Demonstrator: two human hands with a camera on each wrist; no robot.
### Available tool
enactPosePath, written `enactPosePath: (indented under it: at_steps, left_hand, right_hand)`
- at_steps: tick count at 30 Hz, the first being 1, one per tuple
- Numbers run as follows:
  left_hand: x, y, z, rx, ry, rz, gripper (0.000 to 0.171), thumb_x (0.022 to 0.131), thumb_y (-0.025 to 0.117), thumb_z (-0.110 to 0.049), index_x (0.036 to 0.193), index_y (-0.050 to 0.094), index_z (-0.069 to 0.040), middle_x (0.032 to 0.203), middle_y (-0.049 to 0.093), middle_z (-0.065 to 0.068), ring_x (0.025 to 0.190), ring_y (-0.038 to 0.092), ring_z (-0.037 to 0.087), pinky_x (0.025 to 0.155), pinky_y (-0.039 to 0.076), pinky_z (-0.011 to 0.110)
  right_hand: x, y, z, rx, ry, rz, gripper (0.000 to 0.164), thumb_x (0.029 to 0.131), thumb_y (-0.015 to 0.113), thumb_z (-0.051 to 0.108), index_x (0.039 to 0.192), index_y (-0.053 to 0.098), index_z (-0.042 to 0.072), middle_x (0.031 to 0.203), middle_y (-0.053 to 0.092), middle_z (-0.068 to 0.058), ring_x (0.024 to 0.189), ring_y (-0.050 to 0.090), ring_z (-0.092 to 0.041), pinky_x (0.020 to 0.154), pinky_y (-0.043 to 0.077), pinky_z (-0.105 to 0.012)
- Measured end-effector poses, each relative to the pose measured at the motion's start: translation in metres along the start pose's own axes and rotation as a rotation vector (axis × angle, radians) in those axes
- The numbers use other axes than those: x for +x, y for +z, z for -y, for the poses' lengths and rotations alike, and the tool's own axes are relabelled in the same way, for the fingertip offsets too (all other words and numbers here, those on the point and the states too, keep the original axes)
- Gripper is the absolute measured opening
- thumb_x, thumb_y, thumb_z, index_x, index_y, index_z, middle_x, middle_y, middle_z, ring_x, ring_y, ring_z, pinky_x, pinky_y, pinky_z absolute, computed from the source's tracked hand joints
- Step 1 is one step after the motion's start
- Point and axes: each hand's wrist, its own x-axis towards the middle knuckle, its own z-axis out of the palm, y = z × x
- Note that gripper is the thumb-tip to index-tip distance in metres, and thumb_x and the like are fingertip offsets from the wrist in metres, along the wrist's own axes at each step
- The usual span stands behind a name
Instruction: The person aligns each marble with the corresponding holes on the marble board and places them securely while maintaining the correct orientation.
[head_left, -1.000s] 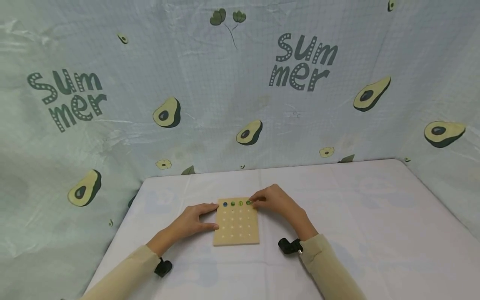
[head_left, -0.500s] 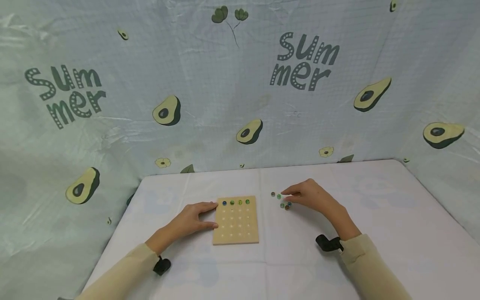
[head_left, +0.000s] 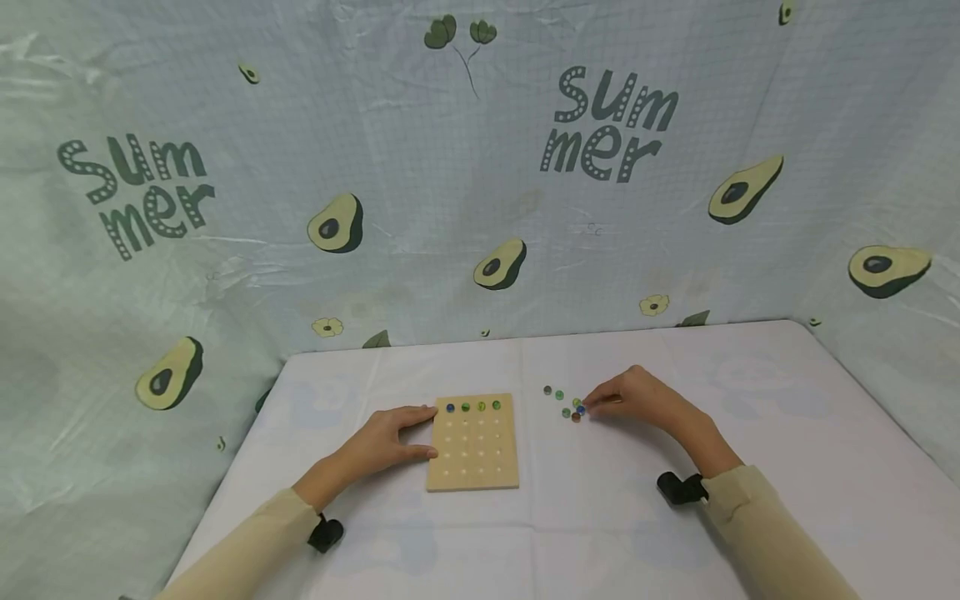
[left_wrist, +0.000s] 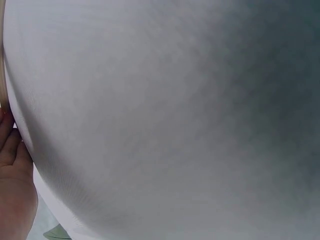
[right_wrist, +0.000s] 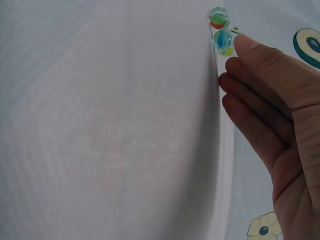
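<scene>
A square wooden board (head_left: pixel 474 446) with rows of small dimples lies on the table. Glass marbles (head_left: pixel 482 407) fill its far row, blue at the left and green or yellow-green beside it. My left hand (head_left: pixel 384 442) touches the board's left edge, thumb and fingers spread apart. To the right of the board, several loose marbles (head_left: pixel 559 395) lie in a small group. My right hand (head_left: pixel 645 398) is at the right side of this group, fingertips close by a blue marble (right_wrist: pixel 222 39). In the right wrist view its fingers are relaxed, with nothing between thumb and fingers.
A white cloth covers the table (head_left: pixel 615 517), and a curtain (head_left: pixel 420 167) with avocado prints hangs behind and at the sides. Small black cameras (head_left: pixel 679 488) sit at both wrists.
My right hand has left the marble at the board's far right corner and moved right to the loose marbles, which it had been covering. The left hand stays at the board's edge.
</scene>
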Motion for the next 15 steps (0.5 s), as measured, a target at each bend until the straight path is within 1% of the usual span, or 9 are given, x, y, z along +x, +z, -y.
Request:
enactPosePath:
  at_steps: [3,6,11,15]
  left_hand:
    - [0.000,0.000,0.000,0.004,-0.001,-0.004,0.078,0.083,0.081,-0.050,0.148,0.056,-0.013,0.150,0.054,0.009,0.142,0.047,0.033,0.115,0.041,0.052]
    - [0.000,0.000,0.000,0.000,-0.005,-0.003,0.078,0.083,0.081,-0.049,0.148,0.056,-0.014,0.150,0.054,0.009,0.142,0.046,0.032,0.115,0.041,0.051]
    - [0.000,0.001,0.001,-0.001,0.001,-0.002,0.078,0.084,0.081,-0.050,0.148,0.056,-0.013,0.150,0.054,0.009,0.142,0.046,0.032,0.115,0.041,0.051]
    - [0.001,0.000,0.002,0.007,0.006,-0.006,0.078,0.084,0.080,-0.050,0.148,0.055,-0.013,0.149,0.055,0.009,0.142,0.047,0.033,0.115,0.041,0.051]
  right_hand:
    - [0.002,0.002,-0.001,-0.014,-0.054,-0.007,0.014,0.088,0.080,0.016,0.101,0.083,0.013,0.097,0.079,0.004,0.089,0.075,-0.008,0.074,0.061,-0.023]
    - [0.006,0.004,-0.001,-0.023,-0.082,0.003,0.014,0.088,0.081,0.017,0.100,0.083,0.012,0.096,0.079,0.004,0.086,0.074,-0.006,0.072,0.060,-0.022]
    - [0.011,0.002,0.002,-0.037,-0.061,0.049,0.015,0.086,0.082,0.018,0.100,0.083,0.012,0.096,0.079,0.004,0.085,0.073,-0.004,0.072,0.060,-0.021]
    - [0.015,0.001,0.003,-0.067,-0.056,0.073,0.016,0.086,0.083,0.017,0.100,0.082,0.012,0.097,0.079,0.003,0.087,0.074,-0.007,0.075,0.060,-0.023]
